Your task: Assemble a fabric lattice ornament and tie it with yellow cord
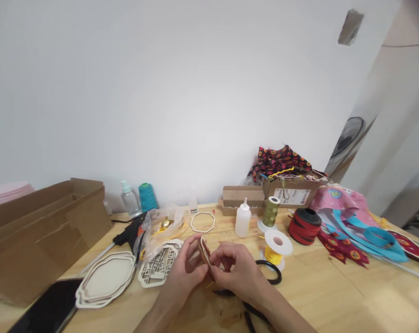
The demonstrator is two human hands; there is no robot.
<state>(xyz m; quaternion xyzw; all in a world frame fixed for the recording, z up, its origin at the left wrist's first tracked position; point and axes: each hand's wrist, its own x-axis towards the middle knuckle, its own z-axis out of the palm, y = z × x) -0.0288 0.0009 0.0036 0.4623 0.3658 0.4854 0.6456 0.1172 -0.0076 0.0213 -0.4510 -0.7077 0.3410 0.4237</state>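
Observation:
My left hand [186,270] and my right hand [237,267] meet over the middle of the table. A small layered wooden plaque [204,252], reddish-brown with a cream patterned face, is tilted on edge between them. My left fingers and thumb grip its left side. The fingertips of my right hand are pinched together at its right side; whether a thread is in them is too small to make out. Beneath and beside my right wrist lie black-handled scissors [279,276], partly hidden. A spool of yellow cord [273,255] stands just beyond, and a cream scalloped frame [203,222] lies behind the plaque.
Cut-out wooden lattice panels [150,273], stacked scalloped plates [108,280] and a black phone [51,307] lie left, near a cardboard box [46,236]. A white squeeze bottle [243,221], green thread spool [271,212], red-black spool [304,227] and blue ribbon [379,240] are right.

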